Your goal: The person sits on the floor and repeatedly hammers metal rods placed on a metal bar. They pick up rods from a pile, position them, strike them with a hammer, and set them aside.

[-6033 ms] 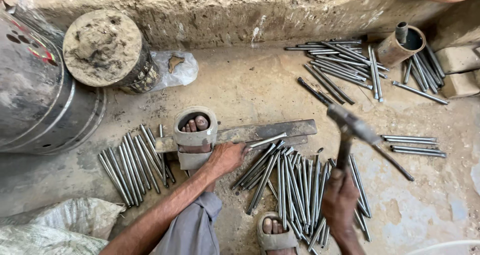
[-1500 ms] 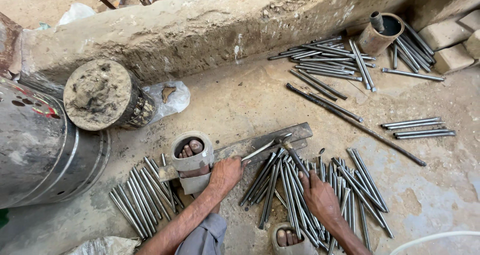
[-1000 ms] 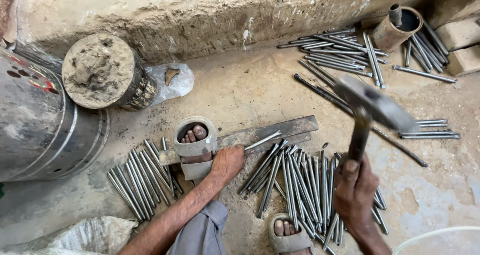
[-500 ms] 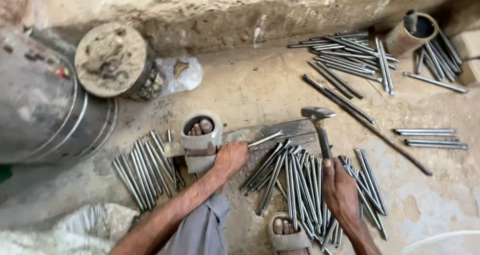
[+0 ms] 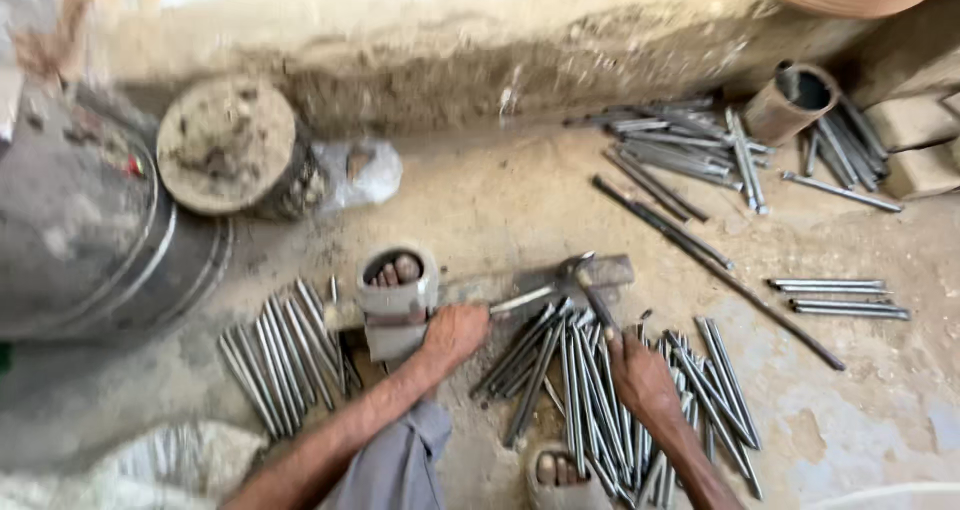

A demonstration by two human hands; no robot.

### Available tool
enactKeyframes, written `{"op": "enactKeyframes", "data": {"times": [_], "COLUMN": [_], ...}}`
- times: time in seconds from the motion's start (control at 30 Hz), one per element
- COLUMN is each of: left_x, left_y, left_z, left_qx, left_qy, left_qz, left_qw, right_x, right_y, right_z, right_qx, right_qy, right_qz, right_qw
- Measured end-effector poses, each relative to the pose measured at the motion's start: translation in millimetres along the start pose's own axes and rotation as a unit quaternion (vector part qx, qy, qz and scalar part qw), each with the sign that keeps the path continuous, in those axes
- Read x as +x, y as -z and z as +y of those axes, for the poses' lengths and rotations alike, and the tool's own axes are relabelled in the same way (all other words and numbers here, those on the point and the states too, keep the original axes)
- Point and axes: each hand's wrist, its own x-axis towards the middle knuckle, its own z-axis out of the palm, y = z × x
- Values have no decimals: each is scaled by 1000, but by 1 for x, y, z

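My left hand grips one thin metal rod and holds it on a flat steel bar lying on the ground. My right hand is shut on the handle of a hammer, whose head rests down on the rod at the bar. A loose pile of similar grey rods lies under and around my right hand. My sandalled left foot sits on the bar's left end; the other foot shows at the bottom edge.
Another bundle of rods lies at the left, more rods at the back right beside a short pipe. A long rod crosses the floor. A metal drum, a dirt-topped can and a concrete ledge border the area.
The hammer, raised a second ago, has come down onto the rod on the steel bar. My left hand has kept the rod in place. The camera has shifted slightly.
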Motion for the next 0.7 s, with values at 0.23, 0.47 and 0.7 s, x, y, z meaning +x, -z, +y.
{"op": "enactKeyframes", "data": {"times": [0.23, 0.47, 0.7], "left_x": [1, -13, -7], "left_y": [25, 30, -2], "left_z": [8, -10, -27], "left_qx": [-84, -285, -333], "left_qy": [-2, -267, -225], "left_qz": [-32, 147, 142], "left_qw": [996, 909, 905], "right_x": [-1, 2, 10], "right_y": [-14, -33, -48], "right_z": [10, 26, 32], "right_qx": [87, 107, 121], "right_qy": [-112, 13, -104], "right_qz": [-30, 71, -21], "right_qw": [989, 992, 987]}}
